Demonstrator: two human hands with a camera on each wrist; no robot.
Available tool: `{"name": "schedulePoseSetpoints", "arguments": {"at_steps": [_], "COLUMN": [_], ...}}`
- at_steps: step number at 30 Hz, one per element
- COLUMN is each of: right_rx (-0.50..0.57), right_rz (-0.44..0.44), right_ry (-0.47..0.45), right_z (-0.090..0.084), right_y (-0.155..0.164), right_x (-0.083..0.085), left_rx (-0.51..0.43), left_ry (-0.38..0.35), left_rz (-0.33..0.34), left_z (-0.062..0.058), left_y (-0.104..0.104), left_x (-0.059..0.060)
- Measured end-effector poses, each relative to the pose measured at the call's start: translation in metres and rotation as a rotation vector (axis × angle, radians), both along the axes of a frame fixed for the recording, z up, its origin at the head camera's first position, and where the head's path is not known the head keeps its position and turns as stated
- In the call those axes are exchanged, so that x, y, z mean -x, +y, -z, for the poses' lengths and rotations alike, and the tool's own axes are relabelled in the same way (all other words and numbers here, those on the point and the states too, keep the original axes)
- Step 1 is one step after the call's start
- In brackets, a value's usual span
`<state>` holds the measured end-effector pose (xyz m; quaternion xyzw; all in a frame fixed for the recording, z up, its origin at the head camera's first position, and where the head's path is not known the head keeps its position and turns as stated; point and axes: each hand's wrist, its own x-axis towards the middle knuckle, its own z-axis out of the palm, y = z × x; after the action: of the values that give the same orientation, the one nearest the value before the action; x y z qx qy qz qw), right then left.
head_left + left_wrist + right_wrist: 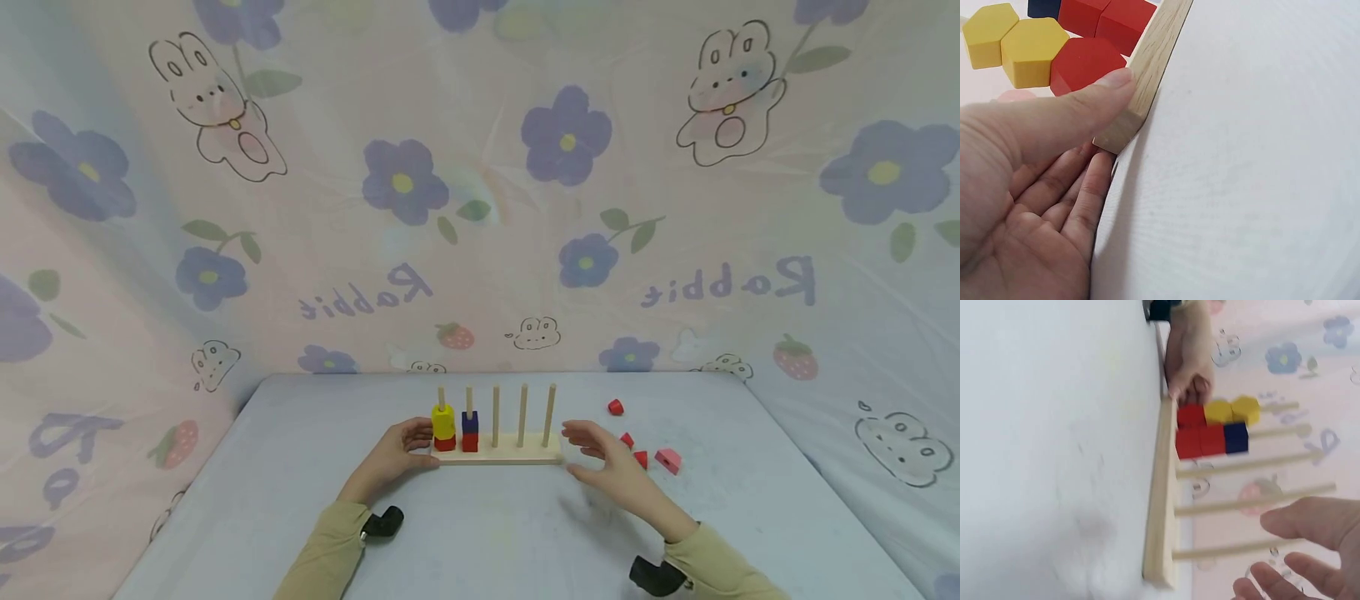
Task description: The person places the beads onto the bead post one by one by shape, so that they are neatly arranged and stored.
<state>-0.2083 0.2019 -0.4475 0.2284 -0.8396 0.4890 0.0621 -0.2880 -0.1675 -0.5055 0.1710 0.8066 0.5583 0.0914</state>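
Behind both hands hangs a thin, glossy sheet [480, 167], wrinkled, printed with purple flowers, rabbits and strawberries; the word "Rabbit" shows on it mirrored. Under the hands lies the table [487, 533], covered in a smooth pale cloth with faint smudges. Between the hands stands a long pale wooden base [498, 455], grain visible, carrying five round wooden pegs [522, 415]. The left hand [401, 450] grips the base's near end: in the left wrist view the thumb [1094, 97] presses its top edge and the fingers curl beneath the corner. Just beyond that thumb, the first peg carries a red hexagonal block [445, 443] with two yellow hexagons [443, 421] above it; the next peg holds two red cubes [1200, 440] under a dark blue cube [469, 422], though the head view shows the reds as one block. The right hand [603, 458] hovers just off the base's other end, fingers spread and loosely bent, holding nothing; the right wrist view cuts it off at the frame edge. Just past this hand lie four small red pieces [667, 459], too small to name their shapes, one partly hidden by the fingers.
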Motion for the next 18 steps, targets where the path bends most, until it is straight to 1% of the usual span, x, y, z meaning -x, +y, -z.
{"name": "schedulePoseSetpoints", "arguments": {"at_steps": [4, 6, 10, 11, 13, 15, 18], "right_rx": [0.001, -0.012, -0.051, -0.064, -0.084, -0.102, -0.132], "right_rz": [0.060, 0.095, 0.113, 0.117, 0.114, 0.117, 0.128], "right_ry": [0.023, 0.018, 0.023, 0.026, 0.042, 0.053, 0.044], "right_z": [-0.006, -0.007, -0.008, -0.007, -0.005, -0.001, 0.006], "right_y": [0.023, 0.034, 0.056, 0.061, 0.069, 0.076, 0.084], "right_x": [0.004, 0.006, 0.009, 0.009, 0.009, 0.009, 0.009], "left_rx": [-0.010, -0.006, -0.007, 0.001, -0.001, 0.004, 0.006], "left_ry": [-0.006, -0.004, -0.013, -0.016, -0.022, -0.028, -0.024], "left_rz": [-0.003, -0.007, -0.012, -0.015, -0.014, -0.019, -0.017], "left_z": [0.000, -0.005, -0.003, -0.003, 0.002, 0.002, 0.003], "left_y": [0.000, 0.001, 0.002, 0.002, 0.000, 0.001, 0.001], "left_x": [-0.001, -0.005, -0.004, -0.004, 0.000, 0.000, 0.000]}}
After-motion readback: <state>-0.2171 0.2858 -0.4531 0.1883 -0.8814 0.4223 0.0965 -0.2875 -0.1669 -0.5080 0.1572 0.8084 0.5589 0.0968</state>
